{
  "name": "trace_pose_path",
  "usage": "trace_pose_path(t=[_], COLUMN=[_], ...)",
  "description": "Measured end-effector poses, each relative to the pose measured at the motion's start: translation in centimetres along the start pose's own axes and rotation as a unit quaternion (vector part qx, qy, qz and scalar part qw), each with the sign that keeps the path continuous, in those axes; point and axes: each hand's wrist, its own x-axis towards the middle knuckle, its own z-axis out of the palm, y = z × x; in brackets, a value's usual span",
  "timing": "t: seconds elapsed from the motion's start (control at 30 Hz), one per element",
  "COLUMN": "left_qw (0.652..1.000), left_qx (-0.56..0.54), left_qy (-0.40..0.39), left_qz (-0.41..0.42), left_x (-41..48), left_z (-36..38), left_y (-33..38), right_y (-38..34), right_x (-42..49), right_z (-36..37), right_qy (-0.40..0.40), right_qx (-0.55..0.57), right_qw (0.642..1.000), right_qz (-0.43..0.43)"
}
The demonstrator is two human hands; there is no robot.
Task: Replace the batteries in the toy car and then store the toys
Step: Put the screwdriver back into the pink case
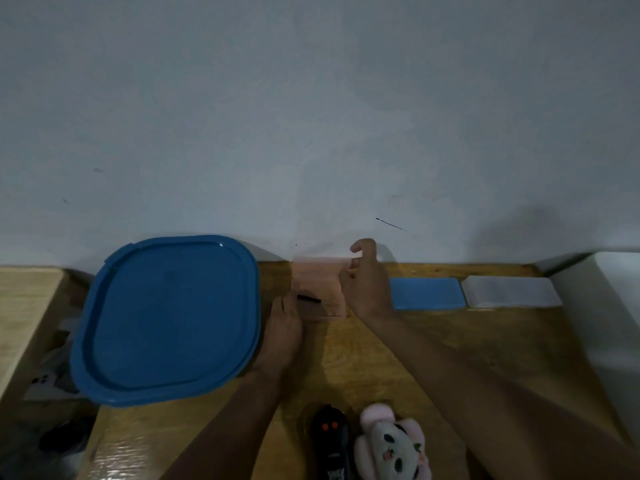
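Observation:
A small pink box stands near the wall at the table's back, blurred, its lid raised. My right hand pinches the lid's right edge. My left hand holds a thin black tool, its tip over the pink box. At the table's front edge lie a black toy with two orange dots and a pink plush panda side by side.
A large container with a blue lid fills the table's left part. A blue box and a white box lie to the right along the wall. A white object stands at the far right. A socket strip sits low left.

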Motion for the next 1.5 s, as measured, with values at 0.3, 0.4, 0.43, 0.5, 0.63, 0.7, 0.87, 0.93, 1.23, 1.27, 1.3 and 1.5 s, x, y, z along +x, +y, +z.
trace_pose_path(t=[0.3, 0.4, 0.43, 0.5, 0.63, 0.7, 0.87, 0.93, 1.23, 1.27, 1.3, 1.5], left_qw=[0.981, 0.984, 0.984, 0.984, 0.983, 0.984, 0.993, 0.997, 0.998, 0.997, 0.996, 0.990], left_qx=[-0.169, -0.151, -0.150, -0.148, -0.158, -0.155, -0.084, -0.031, 0.022, 0.019, 0.021, 0.055], left_qy=[0.075, 0.061, 0.057, 0.056, 0.062, 0.064, 0.011, 0.004, 0.066, 0.076, 0.086, 0.126], left_qz=[-0.060, -0.071, -0.073, -0.077, -0.075, -0.068, -0.079, -0.071, -0.003, -0.002, -0.001, -0.013], left_x=[-1.3, -1.6, -1.5, -1.5, -1.2, -1.1, -1.0, -1.4, -8.3, -9.1, -9.6, -15.9], left_z=[-0.6, -0.9, -1.1, -1.3, -1.0, -0.8, -1.5, -1.9, -6.3, -6.8, -7.2, -10.2], left_y=[0.5, 0.4, 0.5, 0.9, 1.0, 0.8, 1.3, 1.8, 6.6, 7.0, 7.3, 8.2], right_y=[2.5, 2.8, 2.9, 3.0, 3.5, 3.4, 2.2, 1.7, 0.3, 0.1, 0.0, -1.5], right_x=[-3.4, -3.8, -3.8, -3.8, -3.4, -3.4, -3.7, -4.2, -11.4, -12.3, -13.0, -18.3], right_z=[-0.7, -0.6, -0.5, -0.3, -0.2, 0.0, -0.2, -0.8, -6.7, -7.3, -7.8, -9.2], right_qy=[-0.113, -0.142, -0.147, -0.153, -0.176, -0.181, -0.155, -0.154, -0.093, -0.090, -0.086, -0.070], right_qx=[-0.190, -0.212, -0.213, -0.214, -0.188, -0.184, -0.230, -0.241, -0.218, -0.207, -0.194, -0.156], right_qw=[0.959, 0.950, 0.950, 0.950, 0.954, 0.955, 0.951, 0.948, 0.952, 0.954, 0.956, 0.961], right_qz=[-0.175, -0.177, -0.174, -0.167, -0.152, -0.146, -0.136, -0.137, -0.194, -0.197, -0.201, -0.219])
